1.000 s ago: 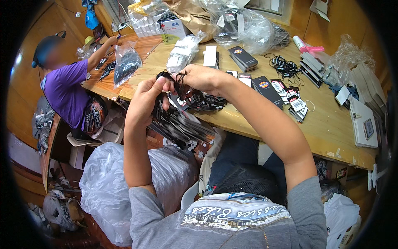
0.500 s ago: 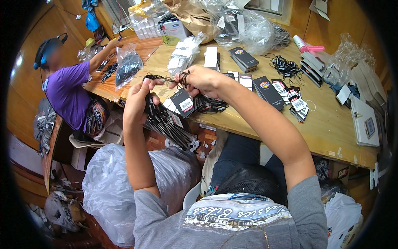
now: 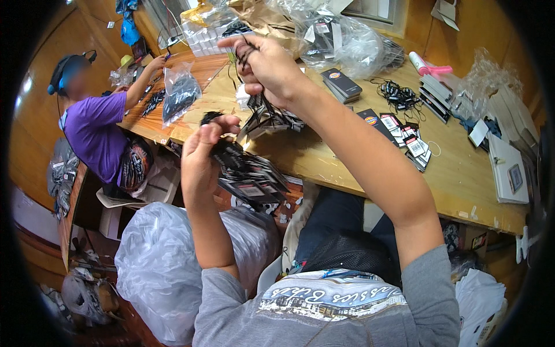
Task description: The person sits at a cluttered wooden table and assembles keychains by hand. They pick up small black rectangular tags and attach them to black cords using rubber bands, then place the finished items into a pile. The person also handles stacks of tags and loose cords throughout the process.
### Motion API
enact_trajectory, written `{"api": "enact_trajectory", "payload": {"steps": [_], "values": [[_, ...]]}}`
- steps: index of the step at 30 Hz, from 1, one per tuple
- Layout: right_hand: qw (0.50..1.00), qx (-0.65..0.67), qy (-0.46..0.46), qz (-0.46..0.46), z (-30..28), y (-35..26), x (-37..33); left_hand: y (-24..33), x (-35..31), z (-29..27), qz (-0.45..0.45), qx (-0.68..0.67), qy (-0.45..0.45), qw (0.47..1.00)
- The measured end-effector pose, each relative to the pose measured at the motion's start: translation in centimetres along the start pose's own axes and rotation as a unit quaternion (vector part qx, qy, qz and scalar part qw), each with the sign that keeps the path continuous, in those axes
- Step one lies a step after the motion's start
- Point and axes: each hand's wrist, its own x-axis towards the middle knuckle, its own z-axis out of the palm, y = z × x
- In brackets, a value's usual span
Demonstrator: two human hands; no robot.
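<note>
My left hand (image 3: 199,157) is closed on the gathered strings of a bundle of black hang tags (image 3: 251,176), which dangles beyond the near edge of the table. Higher up and to the right, my right hand (image 3: 270,68) has black strings (image 3: 245,53) looped about its fingers, with the index finger pointing left. From those strings hangs a second bunch of black tags (image 3: 274,120), tilted over the tabletop. A gap separates the two hands. My right hand and forearm hide part of the table behind them.
On the wooden table (image 3: 347,173) are a stack of black cards (image 3: 342,84), tangled black strings (image 3: 398,92), white-labelled tags (image 3: 415,144) and clear plastic bags (image 3: 361,49). A person in purple (image 3: 95,130) works at the left. A large plastic sack (image 3: 153,260) stands beside me.
My hands were close together at the strings. Now my right hand has risen away, lifting a bunch of tags off the table, while the left hand's bundle has swung to the right.
</note>
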Motion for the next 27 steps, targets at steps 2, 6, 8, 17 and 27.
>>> {"api": "enact_trajectory", "payload": {"steps": [2, 6, 8, 17, 27], "values": [[0.999, 0.008, -0.013, -0.03, 0.5, -1.1, -0.1, 1.6, -0.7, 0.4, 0.041, -0.019, -0.027, 0.999], [0.998, -0.013, -0.038, -0.043, 1.4, -3.7, -1.5, 4.0, -2.2, 0.4, 0.071, 0.033, 0.006, 0.997], [0.998, -0.03, -0.044, -0.03, 1.8, -4.8, -3.0, 4.9, -2.6, 0.7, 0.08, 0.058, 0.01, 0.995], [0.994, 0.003, -0.1, 0.036, 1.3, -8.6, -11.8, 5.6, -3.9, 1.1, 0.09, -0.058, -0.059, 0.993], [0.993, -0.12, 0.0, 0.009, -0.3, -5.5, -16.7, -0.8, -4.2, 10.6, -0.173, -0.142, -0.187, 0.957]]}}
